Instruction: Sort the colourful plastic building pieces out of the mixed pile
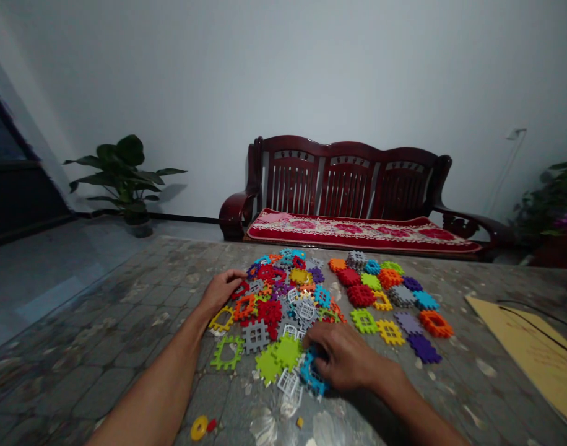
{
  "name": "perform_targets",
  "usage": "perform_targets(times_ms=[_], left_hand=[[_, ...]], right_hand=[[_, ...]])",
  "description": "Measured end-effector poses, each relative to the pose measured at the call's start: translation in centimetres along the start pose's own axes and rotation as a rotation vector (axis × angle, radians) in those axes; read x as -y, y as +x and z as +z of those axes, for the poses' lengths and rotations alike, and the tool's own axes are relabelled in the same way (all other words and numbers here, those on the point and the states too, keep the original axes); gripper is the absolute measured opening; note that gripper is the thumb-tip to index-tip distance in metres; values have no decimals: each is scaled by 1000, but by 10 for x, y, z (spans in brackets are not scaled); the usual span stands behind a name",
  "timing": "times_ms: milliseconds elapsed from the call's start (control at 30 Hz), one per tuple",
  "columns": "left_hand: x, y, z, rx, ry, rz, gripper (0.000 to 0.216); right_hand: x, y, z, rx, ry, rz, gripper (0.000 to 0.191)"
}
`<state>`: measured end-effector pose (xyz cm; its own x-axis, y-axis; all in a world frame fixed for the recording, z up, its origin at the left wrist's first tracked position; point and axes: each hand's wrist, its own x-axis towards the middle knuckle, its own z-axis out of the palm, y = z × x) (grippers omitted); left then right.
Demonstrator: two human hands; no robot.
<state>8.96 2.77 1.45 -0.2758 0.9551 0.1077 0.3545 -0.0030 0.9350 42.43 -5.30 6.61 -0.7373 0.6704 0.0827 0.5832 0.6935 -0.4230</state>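
Observation:
My right hand (346, 354) is at the near right edge of a loose pile of plastic interlocking tiles. Its fingers curl down onto a blue tile (315, 373), with the thumb over that tile's right side. My left hand (222, 290) rests at the pile's left edge, fingers stretched towards the right and touching a red tile (240, 290). Between the hands lie a grey lattice tile (255, 336), lime green tiles (287, 352) and white window frames (289, 384). A yellow frame tile (222, 319) and a lime frame tile (228, 352) lie near my left forearm.
Right of the pile, tiles lie grouped by colour, among them red stacks (360, 295), an orange stack (436, 323) and a purple tile (423, 348). A yellow board (529, 353) with black cables lies far right. Near the front are a yellow ring (199, 427) and small bits.

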Motion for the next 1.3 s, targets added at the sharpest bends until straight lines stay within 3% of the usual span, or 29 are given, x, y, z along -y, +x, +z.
perform_targets(times_ms=[233, 333, 467, 533, 700, 900, 1100, 1300], left_hand=[[2, 1, 1, 5, 0, 18, 27], [-2, -1, 2, 3, -35, -9, 28], [-7, -4, 2, 7, -85, -41, 31], [-8, -5, 1, 6, -102, -27, 33], [-4, -3, -1, -29, -73, 37, 43], [4, 2, -3, 115, 19, 80, 69], [4, 0, -2, 182, 226, 94, 66], [-5, -2, -1, 271, 364, 180, 52]], right_hand=[[-19, 21, 2, -270, 190, 143, 27], [-37, 34, 6, -412, 245, 186, 20], [-69, 67, 0, -543, 278, 218, 25], [-83, 91, -5, -524, 188, 241, 31], [-102, 154, -13, -334, -32, 285, 42], [-117, 205, -3, -256, -39, 352, 50], [-121, 228, 2, -154, 31, 323, 40], [-117, 219, -2, -148, 140, 257, 30]])
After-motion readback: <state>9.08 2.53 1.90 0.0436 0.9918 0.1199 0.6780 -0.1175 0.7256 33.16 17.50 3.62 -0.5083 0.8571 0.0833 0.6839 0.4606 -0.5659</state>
